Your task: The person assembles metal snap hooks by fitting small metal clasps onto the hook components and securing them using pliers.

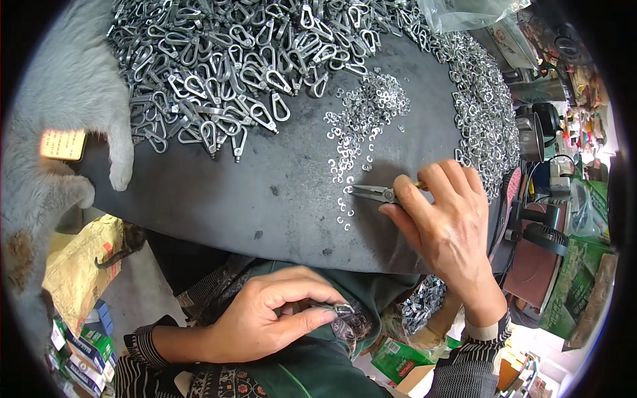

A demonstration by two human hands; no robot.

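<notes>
My right hand (451, 215) is closed around a pair of pliers (381, 194), a bit of yellow handle showing by its fingers. The slim jaws reach left over the dark tabletop (212, 199), their tips beside a few small C-shaped metal rings (345, 149) that trail down from a heap. Above my lap, just off the table's near edge, my left hand (265, 315) pinches a small metal piece (343, 309) between thumb and fingers. Only its shiny end shows, so its full shape is hidden. At the far left lies a large pile of teardrop-shaped metal snap hooks (265, 60).
A grey cat (79, 99) lies along the table's left side, one paw on the top. More metal links (484, 106) are banked along the right edge. Beyond stand a small black fan (547, 237) and metal pots (531, 136). Below right, a bag holds metal parts (423, 304).
</notes>
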